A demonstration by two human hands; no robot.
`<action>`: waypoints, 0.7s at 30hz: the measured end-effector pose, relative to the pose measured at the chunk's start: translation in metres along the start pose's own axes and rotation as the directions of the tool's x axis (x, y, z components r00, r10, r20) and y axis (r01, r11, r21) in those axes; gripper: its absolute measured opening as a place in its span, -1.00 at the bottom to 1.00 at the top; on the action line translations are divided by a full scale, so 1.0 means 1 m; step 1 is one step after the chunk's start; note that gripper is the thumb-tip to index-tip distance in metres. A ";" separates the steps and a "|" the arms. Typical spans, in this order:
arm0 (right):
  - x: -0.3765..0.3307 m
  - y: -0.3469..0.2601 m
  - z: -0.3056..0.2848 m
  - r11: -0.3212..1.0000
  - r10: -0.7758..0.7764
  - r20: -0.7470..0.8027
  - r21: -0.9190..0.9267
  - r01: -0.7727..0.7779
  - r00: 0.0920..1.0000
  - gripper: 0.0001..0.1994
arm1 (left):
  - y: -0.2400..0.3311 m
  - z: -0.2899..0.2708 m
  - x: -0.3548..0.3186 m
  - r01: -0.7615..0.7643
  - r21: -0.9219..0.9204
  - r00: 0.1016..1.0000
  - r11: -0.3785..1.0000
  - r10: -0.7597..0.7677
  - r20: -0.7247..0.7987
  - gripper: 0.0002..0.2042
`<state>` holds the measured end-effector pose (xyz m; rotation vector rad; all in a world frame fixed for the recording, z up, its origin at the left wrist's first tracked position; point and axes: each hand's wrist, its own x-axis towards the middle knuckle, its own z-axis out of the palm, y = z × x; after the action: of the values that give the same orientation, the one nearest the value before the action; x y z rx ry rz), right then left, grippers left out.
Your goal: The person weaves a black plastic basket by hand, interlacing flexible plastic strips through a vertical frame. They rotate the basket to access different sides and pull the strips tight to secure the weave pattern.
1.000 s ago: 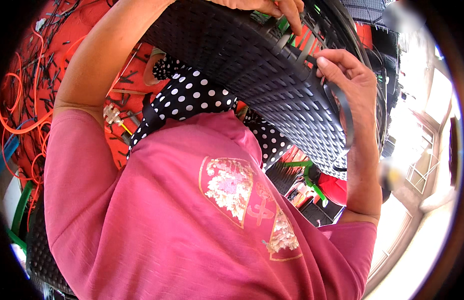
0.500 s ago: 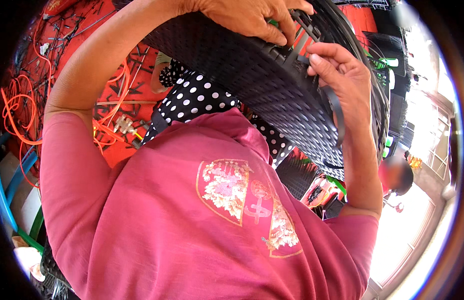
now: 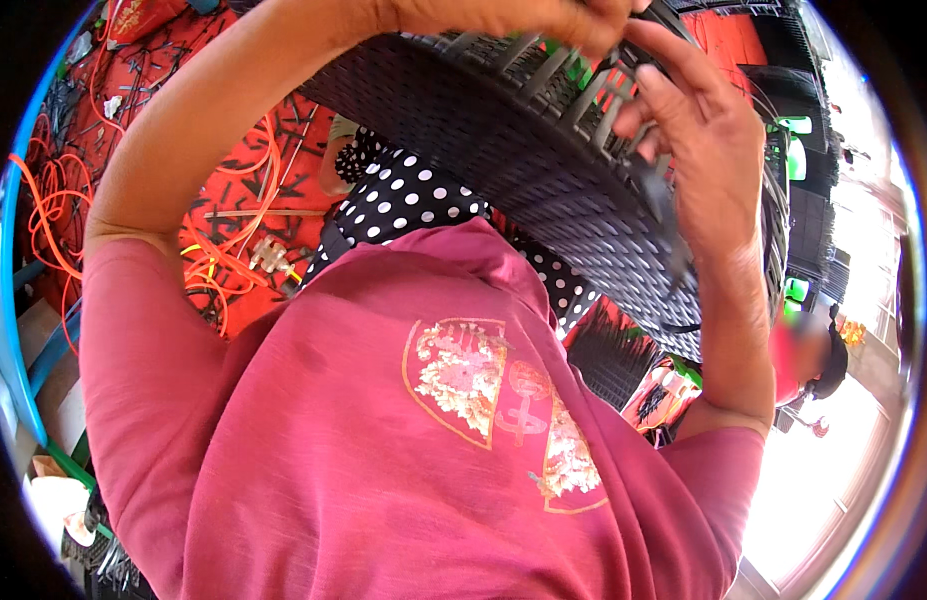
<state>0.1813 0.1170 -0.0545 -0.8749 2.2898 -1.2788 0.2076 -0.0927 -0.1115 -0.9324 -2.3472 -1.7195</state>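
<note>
- Panel of black weave (image 3: 503,140), wide and long, slants across the person's front, just beyond the polka-dot cloth (image 3: 408,195) over the lap, its upper edge close under both hands.
- Stiff, I would judge: the weave runs in one smooth, unsagging face, so it should move as a whole rather than fold.
- Weight is harder to call from where I stand; probably modest for such bulk, though awkward to swing about.
- Glossy highlights on the weave suggest a smooth, plastic-like skin, slippery to a flat palm; the ridges ought to give some grip.
- Near the top, spaced-out bars (image 3: 551,72) cross an open stretch, where green shows through. They look slimmer and more easily bent than the dense face.
- For shifting the whole piece, I would take its firm long edge, one hand well apart from the other, and leave those bars alone.
- A dark loose strip (image 3: 663,205) hangs blurred below the right hand (image 3: 698,115); it looks light and springy, best pinched near its end.
- That hand has thumb and forefinger spread and the other fingers curled; whether they grip the strip, I cannot tell.
- The left hand (image 3: 543,12) reaches over the upper edge, its fingertips bunched beside the right forefinger; what they pinch, if anything, is hidden.
</note>
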 end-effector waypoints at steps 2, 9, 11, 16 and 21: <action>0.014 -0.003 0.002 0.994 0.028 0.118 0.098 -0.040 0.993 -0.69 | 0.011 -0.014 -0.006 -0.147 0.092 0.986 0.985 0.154 -0.071 -0.86; 0.024 0.008 -0.003 0.965 -0.007 0.219 0.258 -0.051 0.976 -0.80 | 0.018 -0.023 -0.036 -0.003 0.188 0.995 0.982 0.020 -0.093 -0.79; 0.024 -0.001 -0.003 0.994 0.081 0.263 0.053 -0.098 0.961 -0.81 | 0.013 -0.011 -0.051 0.188 0.179 0.972 0.966 -0.156 -0.177 -0.77; 0.027 -0.008 -0.005 0.935 0.114 0.234 -0.353 -0.024 0.966 -0.79 | 0.006 -0.001 -0.061 0.103 0.600 0.992 0.793 -0.038 -0.120 -0.81; 0.037 -0.018 0.004 0.912 0.263 0.270 -0.383 -0.148 0.926 -0.82 | -0.006 -0.008 -0.055 0.160 0.669 0.966 0.725 -0.254 0.045 -0.73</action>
<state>0.1623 0.0821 -0.0424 -0.8475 2.3065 -0.5869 0.2473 -0.1240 -0.1358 -0.6737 -2.9116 -0.7205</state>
